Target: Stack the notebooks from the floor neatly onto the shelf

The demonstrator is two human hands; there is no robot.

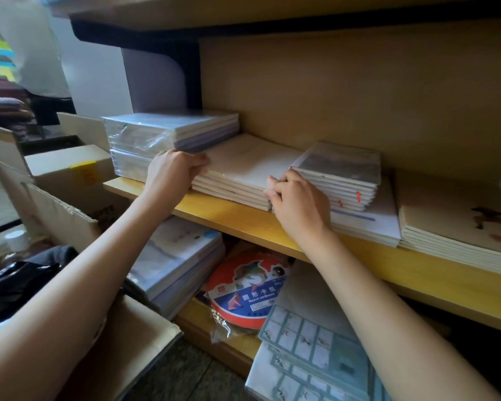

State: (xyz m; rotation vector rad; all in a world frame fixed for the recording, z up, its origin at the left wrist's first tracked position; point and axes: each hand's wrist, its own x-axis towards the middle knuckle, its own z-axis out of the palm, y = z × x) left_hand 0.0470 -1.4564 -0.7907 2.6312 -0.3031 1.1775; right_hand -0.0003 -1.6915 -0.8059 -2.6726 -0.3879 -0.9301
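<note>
A stack of beige notebooks (243, 166) lies on the yellow wooden shelf (243, 224). My left hand (174, 172) grips the stack's left front corner, fingers curled over its top edge. My right hand (298, 201) holds the stack's right front corner, fingers curled against its side. Left of the stack sit plastic-wrapped notebook packs (156, 134). Right of it, a smaller stack of grey-covered notebooks (342, 166) rests on a flat white pack (379, 224). Another beige stack (457, 221) lies at the far right.
Below the shelf lie wrapped packs (180, 261), a round cardboard pack (243, 287) and grid practice sheets (310, 351). Open cardboard boxes (70, 166) stand at the left, one near my left arm. The shelf back panel (359, 91) and an upper board close the compartment.
</note>
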